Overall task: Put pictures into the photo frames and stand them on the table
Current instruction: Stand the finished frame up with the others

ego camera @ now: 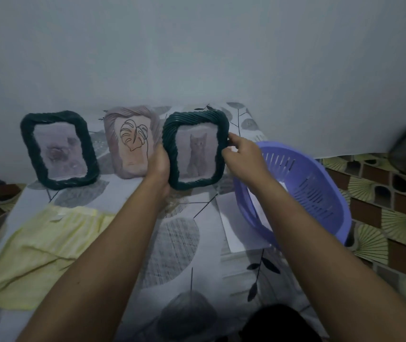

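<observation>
I am seeing three rounded rectangular frames lining up at the far side of the leaf-patterned table [132, 193]. The dark green twisted-rope frame [66, 182] on the left is standing upright, showing a blurred greyish picture [58, 150]. The dusty pink ribbed frame [113, 134] in the middle is standing too, showing a line-drawn leaf picture [134, 141]. The second dark green twisted frame [169, 144], on the right, is carrying a grey cat picture [198, 154]. It is being held upright, my left hand [158, 166] gripping its left edge and my right hand [240, 156] pinching its right edge.

Bare forearms reach in from 7 and 5 o'clock. The left hand [158, 166] grips the dark green frame [197, 118] at 9 o'clock; the right hand [242, 156] pinches it at 3 o'clock.
</observation>
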The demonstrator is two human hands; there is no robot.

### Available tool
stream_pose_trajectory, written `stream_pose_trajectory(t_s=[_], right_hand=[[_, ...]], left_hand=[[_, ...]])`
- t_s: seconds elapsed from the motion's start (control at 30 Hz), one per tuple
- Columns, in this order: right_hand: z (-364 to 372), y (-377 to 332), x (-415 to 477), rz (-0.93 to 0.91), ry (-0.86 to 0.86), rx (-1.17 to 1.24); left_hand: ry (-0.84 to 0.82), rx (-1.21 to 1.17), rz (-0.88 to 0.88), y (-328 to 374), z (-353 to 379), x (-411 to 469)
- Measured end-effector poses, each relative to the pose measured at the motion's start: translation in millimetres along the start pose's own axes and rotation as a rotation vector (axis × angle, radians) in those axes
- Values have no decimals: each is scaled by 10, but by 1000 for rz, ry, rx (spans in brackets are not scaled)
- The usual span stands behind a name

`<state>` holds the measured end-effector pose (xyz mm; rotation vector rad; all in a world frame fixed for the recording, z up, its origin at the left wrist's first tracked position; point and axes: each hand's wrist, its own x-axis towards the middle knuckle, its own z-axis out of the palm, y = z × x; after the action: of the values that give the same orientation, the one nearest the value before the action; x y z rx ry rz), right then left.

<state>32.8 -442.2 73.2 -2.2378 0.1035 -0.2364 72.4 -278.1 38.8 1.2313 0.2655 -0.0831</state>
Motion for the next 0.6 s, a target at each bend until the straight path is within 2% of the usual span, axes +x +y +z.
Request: stream_pose_trajectory(t_s=[0.13,0.33,0.6], right_hand=[[-8,112,302,41,13,14],[-25,278,643,67,-21,-110],[133,347,803,63,-43,-119]], left_hand=[[-6,8,-7,-88,184,436],[5,-1,-67,-229,304,907],[147,55,-75,-188,321,1072]])
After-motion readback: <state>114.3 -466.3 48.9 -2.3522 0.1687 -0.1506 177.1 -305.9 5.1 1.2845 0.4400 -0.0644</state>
